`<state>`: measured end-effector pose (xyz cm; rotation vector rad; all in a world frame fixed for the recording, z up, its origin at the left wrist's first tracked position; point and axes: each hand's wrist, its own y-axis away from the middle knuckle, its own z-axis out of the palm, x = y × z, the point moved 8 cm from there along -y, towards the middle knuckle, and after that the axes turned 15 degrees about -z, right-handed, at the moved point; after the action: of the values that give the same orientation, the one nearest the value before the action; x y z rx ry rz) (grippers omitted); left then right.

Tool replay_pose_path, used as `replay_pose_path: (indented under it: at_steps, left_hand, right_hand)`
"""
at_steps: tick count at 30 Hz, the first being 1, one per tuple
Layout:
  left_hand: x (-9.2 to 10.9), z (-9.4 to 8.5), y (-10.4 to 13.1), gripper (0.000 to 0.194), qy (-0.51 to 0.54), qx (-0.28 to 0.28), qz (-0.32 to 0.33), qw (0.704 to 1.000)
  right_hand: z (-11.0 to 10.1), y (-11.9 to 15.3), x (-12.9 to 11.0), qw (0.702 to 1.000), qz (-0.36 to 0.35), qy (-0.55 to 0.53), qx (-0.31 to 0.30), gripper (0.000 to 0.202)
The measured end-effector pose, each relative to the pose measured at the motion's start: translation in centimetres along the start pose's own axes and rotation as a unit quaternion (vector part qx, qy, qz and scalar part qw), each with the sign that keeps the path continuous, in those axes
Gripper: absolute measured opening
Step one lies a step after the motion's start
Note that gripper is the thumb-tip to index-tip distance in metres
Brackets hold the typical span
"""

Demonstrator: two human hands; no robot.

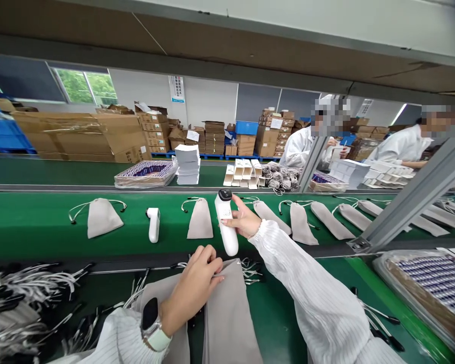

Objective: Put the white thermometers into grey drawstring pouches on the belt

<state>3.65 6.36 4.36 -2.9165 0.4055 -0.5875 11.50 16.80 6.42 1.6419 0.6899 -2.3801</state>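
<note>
My right hand is closed on a white handheld device with a dark top, held upright over the green belt. Closer to me, my left hand, with a watch on its wrist, rests its curled fingertips at the top of a stack of grey drawstring pouches. Whether those fingers pinch any cloth is hard to see. Just left of the held device a flat grey pouch lies on the belt. Another white device lies farther left, beside a wider pouch.
A metal post slants across the right side, beneath an overhead shelf. More pouches line the belt. A pile of corded pouches sits at left, a wrapped tray at right. Two people in white work across the line.
</note>
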Motion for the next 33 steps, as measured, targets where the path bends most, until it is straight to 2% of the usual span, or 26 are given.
replay_pose_path:
  at_steps: [6,11,13,16,18,23,28,30,31,33]
  left_hand:
    - [-0.2,-0.2,-0.1,0.017,-0.007,0.016,0.024,1.0]
    - [-0.3,-2.1,-0.6,0.026,0.095,0.022,-0.009,0.995]
    - [-0.7,-3.1,-0.8,0.027,0.144,0.037,-0.034,0.988]
    - [-1.9,-4.1,-1.1,0.027,0.202,0.065,-0.08,0.974]
    - [-2.7,-4.5,-1.2,0.028,0.237,0.079,-0.108,0.962]
    - [-3.0,-4.7,-1.3,0.03,0.303,0.061,-0.122,0.943]
    - [-3.2,-4.8,-1.8,0.034,0.323,0.031,-0.146,0.934]
    - [-3.6,-4.9,-2.0,0.034,0.318,0.025,-0.169,0.933]
    - [-3.8,-5.0,-2.0,0.033,0.315,0.017,-0.183,0.931]
    - [-4.1,-4.9,-1.8,0.027,0.306,-0.032,-0.222,0.925]
  right_hand:
    - [0.2,0.6,0.1,1.0,-0.008,-0.004,0.008,0.088]
    - [0.8,0.9,1.3,0.999,0.028,-0.028,0.014,0.089]
    - [1.4,1.3,1.8,0.998,0.055,-0.036,0.003,0.081]
    - [2.7,2.0,2.8,0.993,0.105,-0.001,-0.059,0.048]
    - [3.4,2.4,3.2,0.984,0.118,0.044,-0.124,0.036]
    - [3.9,3.1,3.7,0.95,0.103,0.152,-0.254,0.043]
    - [4.1,4.0,4.8,0.918,0.151,0.187,-0.315,0.052]
    - [3.9,3.5,4.5,0.918,0.13,0.234,-0.294,0.057]
    - [3.5,2.9,3.8,0.921,0.092,0.273,-0.262,0.058]
    - [2.0,1.5,1.0,0.917,-0.032,0.367,-0.153,0.056]
